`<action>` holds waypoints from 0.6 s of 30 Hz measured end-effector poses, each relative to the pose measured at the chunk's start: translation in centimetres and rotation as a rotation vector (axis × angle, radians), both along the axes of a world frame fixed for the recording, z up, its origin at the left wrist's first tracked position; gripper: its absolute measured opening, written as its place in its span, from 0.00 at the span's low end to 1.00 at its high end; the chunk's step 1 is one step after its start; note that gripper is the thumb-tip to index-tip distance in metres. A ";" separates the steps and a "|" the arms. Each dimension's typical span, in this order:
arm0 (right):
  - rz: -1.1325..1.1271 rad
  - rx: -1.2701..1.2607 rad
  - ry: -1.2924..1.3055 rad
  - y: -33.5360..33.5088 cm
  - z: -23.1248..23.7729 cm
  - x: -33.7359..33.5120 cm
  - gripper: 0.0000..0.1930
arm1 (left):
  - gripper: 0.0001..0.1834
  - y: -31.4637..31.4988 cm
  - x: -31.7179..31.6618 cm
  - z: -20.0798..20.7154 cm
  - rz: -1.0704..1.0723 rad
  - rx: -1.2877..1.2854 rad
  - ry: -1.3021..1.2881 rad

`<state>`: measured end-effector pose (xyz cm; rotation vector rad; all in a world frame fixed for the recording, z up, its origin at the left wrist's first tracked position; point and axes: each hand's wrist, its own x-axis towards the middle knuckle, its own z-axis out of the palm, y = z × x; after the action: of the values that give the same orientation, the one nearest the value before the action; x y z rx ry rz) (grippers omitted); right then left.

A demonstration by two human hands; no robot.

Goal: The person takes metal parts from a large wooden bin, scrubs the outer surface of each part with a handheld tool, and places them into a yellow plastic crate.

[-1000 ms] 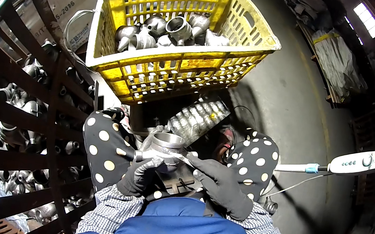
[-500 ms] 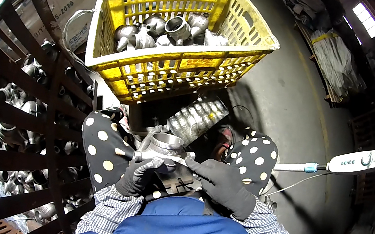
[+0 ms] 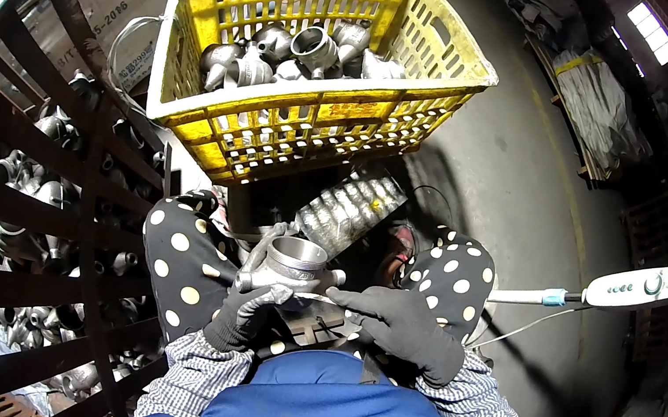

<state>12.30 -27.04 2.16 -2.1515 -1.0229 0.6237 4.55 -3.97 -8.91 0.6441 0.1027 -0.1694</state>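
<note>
In my lap, my left hand [image 3: 247, 305], in a dark grey glove, grips a grey metal pipe fitting [image 3: 295, 264]. The fitting's wide round mouth faces up, and short stubs stick out at its sides. My right hand [image 3: 402, 326], gloved alike, is beside it with fingers pressed together, the fingertips just right of the fitting. A thin pale strip [image 3: 311, 297] runs between the two hands below the fitting. Whether the right fingers hold this strip is unclear. Under the hands lies a dark metal block [image 3: 316, 328], partly hidden.
A yellow plastic crate [image 3: 317, 103] with several similar metal fittings [image 3: 315, 49] stands ahead. A slatted metal cage [image 3: 89, 201] of fittings is on my left. A silvery ribbed bundle [image 3: 352, 209] lies beyond my knees. A stand fan [image 3: 637, 289] is at the right.
My right fingertips have come away from the fitting's right stub, which now shows uncovered. The fitting is tilted slightly differently in my left hand.
</note>
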 end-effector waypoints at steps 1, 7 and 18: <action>-0.023 0.040 0.015 0.0 -0.1 0.0 0.24 | 0.43 0.1 -0.1 -0.4 -0.013 -0.007 0.016; -0.049 0.068 0.105 -0.2 -0.4 0.3 0.22 | 0.43 0.7 -1.2 -2.4 -0.094 -0.035 0.123; -0.268 0.283 0.256 2.9 -4.0 0.0 0.19 | 0.43 0.7 -1.7 -3.4 -0.187 -0.102 0.265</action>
<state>12.32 -24.18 -1.89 -1.8610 -0.6298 0.5694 2.84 -3.24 -12.31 0.5270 0.2873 -0.4378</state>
